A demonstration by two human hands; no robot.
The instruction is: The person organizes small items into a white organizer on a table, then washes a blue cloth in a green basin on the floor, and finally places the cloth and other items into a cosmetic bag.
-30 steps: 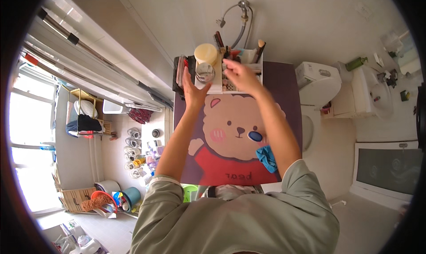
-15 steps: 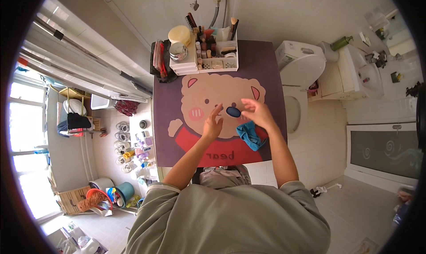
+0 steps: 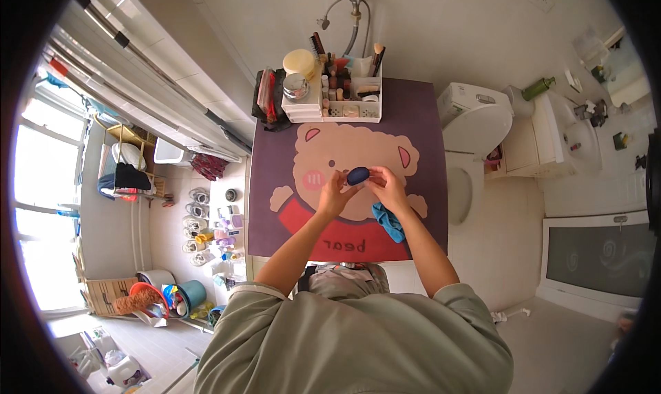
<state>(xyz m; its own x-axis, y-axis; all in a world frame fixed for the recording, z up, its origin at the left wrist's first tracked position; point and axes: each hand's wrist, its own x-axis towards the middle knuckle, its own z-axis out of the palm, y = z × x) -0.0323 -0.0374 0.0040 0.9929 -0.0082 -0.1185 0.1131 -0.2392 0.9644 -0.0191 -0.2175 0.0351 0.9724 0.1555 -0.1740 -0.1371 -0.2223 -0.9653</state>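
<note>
A small dark blue oval object (image 3: 358, 176), smooth and rounded, is between my hands above the bear-print mat (image 3: 275, 222). My left hand (image 3: 334, 193) has its fingers closed on the oval's left end. From the other side, my right hand (image 3: 387, 187) pinches its right end. Fingertips hide part of its lower edge, and its exact kind does not show. Beneath my right wrist, a crumpled blue cloth (image 3: 388, 223) lies on the mat.
At the table's far side stands a white cosmetics organizer (image 3: 351, 110) full of brushes and bottles, beside a black bag (image 3: 273, 105). A toilet (image 3: 463, 187) is right of the table. Shoes (image 3: 196, 225) and bottles line the floor at left.
Both hands have closed in on the dark blue oval object, which lay between my open fingers before, and now grip its two ends. My view has shifted slightly.
</note>
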